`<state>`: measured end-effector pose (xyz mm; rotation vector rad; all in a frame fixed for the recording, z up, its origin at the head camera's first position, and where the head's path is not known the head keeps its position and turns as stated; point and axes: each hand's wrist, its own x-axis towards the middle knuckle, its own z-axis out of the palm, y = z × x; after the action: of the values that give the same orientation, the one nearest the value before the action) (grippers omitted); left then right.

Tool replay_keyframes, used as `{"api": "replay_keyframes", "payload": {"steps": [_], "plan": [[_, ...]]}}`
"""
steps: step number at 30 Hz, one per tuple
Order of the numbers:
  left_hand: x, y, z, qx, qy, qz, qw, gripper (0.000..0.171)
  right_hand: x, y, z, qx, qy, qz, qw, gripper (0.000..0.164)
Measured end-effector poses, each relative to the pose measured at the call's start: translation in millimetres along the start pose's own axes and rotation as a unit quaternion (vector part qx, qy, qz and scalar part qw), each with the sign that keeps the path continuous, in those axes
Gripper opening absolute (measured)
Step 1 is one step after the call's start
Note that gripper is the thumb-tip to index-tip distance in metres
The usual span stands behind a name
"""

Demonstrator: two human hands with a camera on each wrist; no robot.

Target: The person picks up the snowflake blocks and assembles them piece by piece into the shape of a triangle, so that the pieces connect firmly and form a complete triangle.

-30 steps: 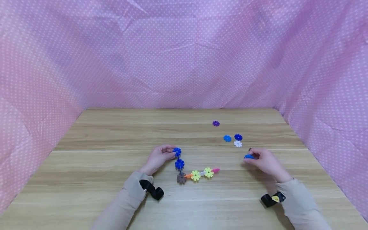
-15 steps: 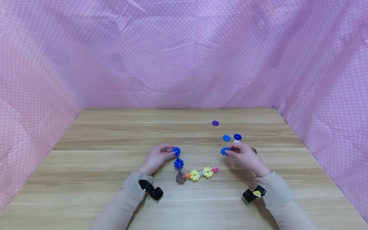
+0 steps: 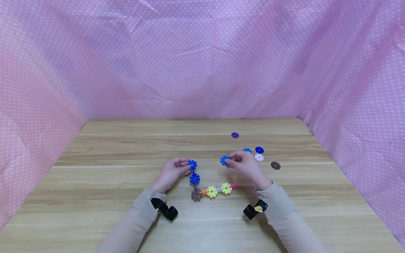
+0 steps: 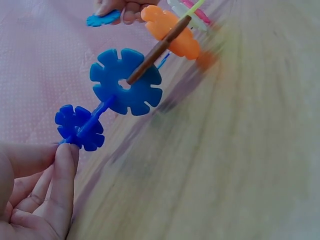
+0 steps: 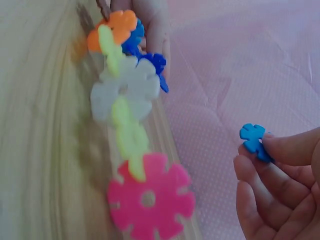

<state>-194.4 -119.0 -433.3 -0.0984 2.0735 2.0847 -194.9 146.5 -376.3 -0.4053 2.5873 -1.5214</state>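
Note:
My left hand [image 3: 169,174] pinches the blue snowflake disc [image 3: 192,164] at one end of a bent chain of interlocked snowflake discs. From there the chain runs toward me through another blue disc [image 3: 194,179] to a brown disc [image 3: 196,195]. It then turns right through orange [image 4: 160,25], yellow [image 3: 211,192], white [image 5: 107,97] and a second yellow disc [image 3: 226,188]. A pink disc [image 5: 167,200] forms the far end. Between thumb and fingers of my right hand [image 3: 250,170] is a loose light blue snowflake disc [image 3: 224,160], held above the table and apart from the chain.
Loose discs lie on the wooden table [image 3: 126,140] behind and right of my right hand: purple [image 3: 235,135], light blue [image 3: 248,150], dark blue [image 3: 259,150], white [image 3: 259,157] and brown [image 3: 275,165]. Pink dotted cloth [image 3: 202,70] hangs behind the table and at both sides.
My right hand has moved left with the light blue disc, from the right of the table toward the chain's blue end, uncovering the loose brown disc. My left hand stays nearly in place.

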Motion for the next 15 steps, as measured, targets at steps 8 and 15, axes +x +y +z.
{"api": "replay_keyframes", "payload": {"steps": [8,15], "plan": [[-6.7,8.9,3.9,0.004,-0.004,0.026,0.9996,0.033,4,-13,19,0.011,0.002,-0.015,1.0,0.01],[-19.4,30.7,15.0,0.099,0.004,0.095,0.9906,0.029,3,-23,32,0.032,-0.004,-0.016,0.999,0.008]]}}
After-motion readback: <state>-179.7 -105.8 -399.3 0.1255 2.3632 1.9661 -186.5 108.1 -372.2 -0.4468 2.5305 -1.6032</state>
